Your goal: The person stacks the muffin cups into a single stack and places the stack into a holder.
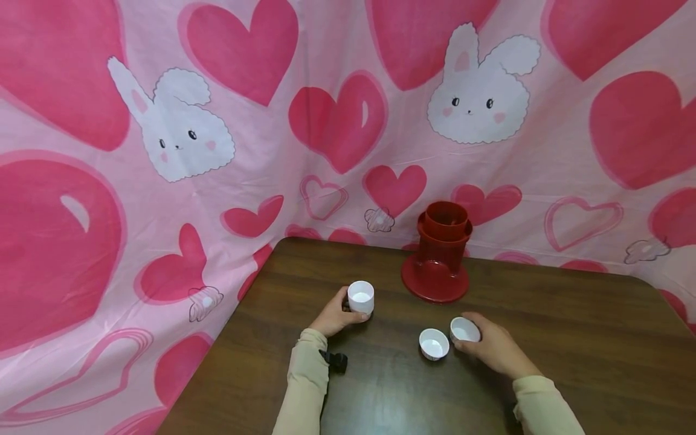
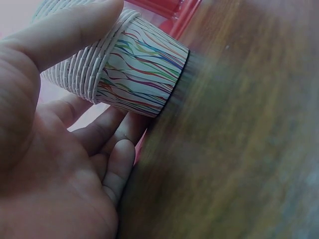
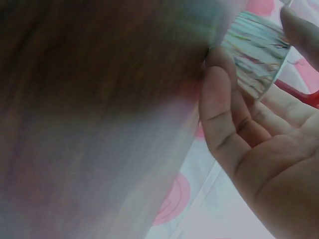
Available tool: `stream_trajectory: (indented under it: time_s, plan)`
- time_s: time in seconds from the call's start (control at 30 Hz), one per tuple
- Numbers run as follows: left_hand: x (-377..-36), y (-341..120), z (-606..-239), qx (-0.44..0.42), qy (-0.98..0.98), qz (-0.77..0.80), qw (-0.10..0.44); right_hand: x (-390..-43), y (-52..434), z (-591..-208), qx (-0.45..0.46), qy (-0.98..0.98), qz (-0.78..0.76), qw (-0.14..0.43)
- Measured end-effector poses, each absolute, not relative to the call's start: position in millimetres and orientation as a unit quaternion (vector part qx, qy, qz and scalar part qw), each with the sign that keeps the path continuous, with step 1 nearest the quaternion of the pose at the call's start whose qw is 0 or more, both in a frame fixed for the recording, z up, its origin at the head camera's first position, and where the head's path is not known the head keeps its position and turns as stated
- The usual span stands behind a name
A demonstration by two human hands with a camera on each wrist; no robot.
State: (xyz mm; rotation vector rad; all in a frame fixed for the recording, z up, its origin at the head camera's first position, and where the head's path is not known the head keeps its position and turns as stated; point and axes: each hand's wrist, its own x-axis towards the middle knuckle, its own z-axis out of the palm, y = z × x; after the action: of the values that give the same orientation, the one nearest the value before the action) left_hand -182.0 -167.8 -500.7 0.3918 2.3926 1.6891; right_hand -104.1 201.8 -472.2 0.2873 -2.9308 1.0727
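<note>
A stack of paper baking cups [image 1: 361,307], white inside with wavy coloured lines outside, stands on the table in my left hand [image 1: 335,316]. In the left wrist view, the thumb lies across the rolled rims of the stack [image 2: 137,69], with the fingers round the other side. My right hand [image 1: 493,345] holds a single paper baking cup [image 1: 464,330] between thumb and fingers; the right wrist view shows its striped side [image 3: 256,52]. Just left of it, another baking cup [image 1: 434,344] sits upright on the table, untouched by either hand.
Behind the cups stands a red plastic holder [image 1: 441,257] with a tube on a round base. The brown wooden table [image 1: 402,393] backs onto a pink curtain [image 1: 261,151] with hearts and rabbits. A black strap [image 1: 336,362] is on my left wrist.
</note>
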Motion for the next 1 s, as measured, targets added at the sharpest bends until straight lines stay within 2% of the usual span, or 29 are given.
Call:
stream_trajectory:
  time_s: [0.2, 0.57, 1.0]
  plan:
    - [-182.3, -167.3, -501.1, 0.130, 0.809, 0.566, 0.090, -106.7, 203.5, -463.7, 0.057, -0.934, 0.352, 0.007]
    - [-184.1, -167.2, -502.9, 0.127, 0.808, 0.568, 0.094, -114.6, 193.8, -440.7, 0.052, -0.920, 0.386, 0.036]
    - [-185.4, -168.8, -503.9, 0.133, 0.805, 0.571, 0.094, -131.9, 155.2, -420.6, 0.095, -0.900, 0.422, 0.055]
